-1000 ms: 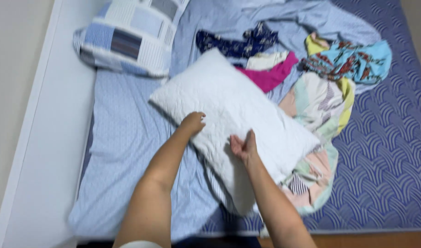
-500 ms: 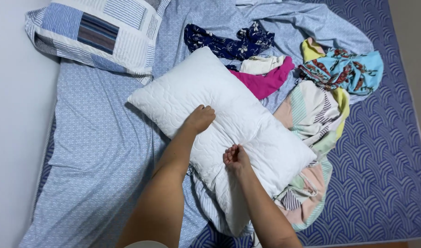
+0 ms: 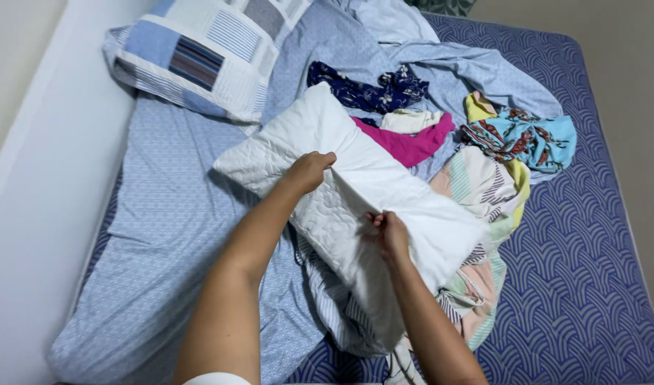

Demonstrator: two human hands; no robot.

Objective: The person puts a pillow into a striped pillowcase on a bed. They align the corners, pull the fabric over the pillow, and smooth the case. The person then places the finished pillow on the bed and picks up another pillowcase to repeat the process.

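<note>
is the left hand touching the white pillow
Touching. The head view shows the left hand resting on top of the white pillow, its fingers curled into the quilted cover with no gap; the right hand pinches the cover nearby.

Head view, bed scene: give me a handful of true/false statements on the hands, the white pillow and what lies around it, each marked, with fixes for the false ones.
1. Both hands are on the white quilted pillow. True: the left hand grips its cover near the middle and the right hand pinches the fabric lower down.
2. The patchwork pillow lies under the white one. False: it lies apart, at the upper left of the bed.
3. A magenta garment lies beside the white pillow's far edge. True.
4. The mattress is plain white. False: it is blue with a wave pattern.
5. The turquoise patterned garment is in the right hand. False: it lies loose at the right.
</note>
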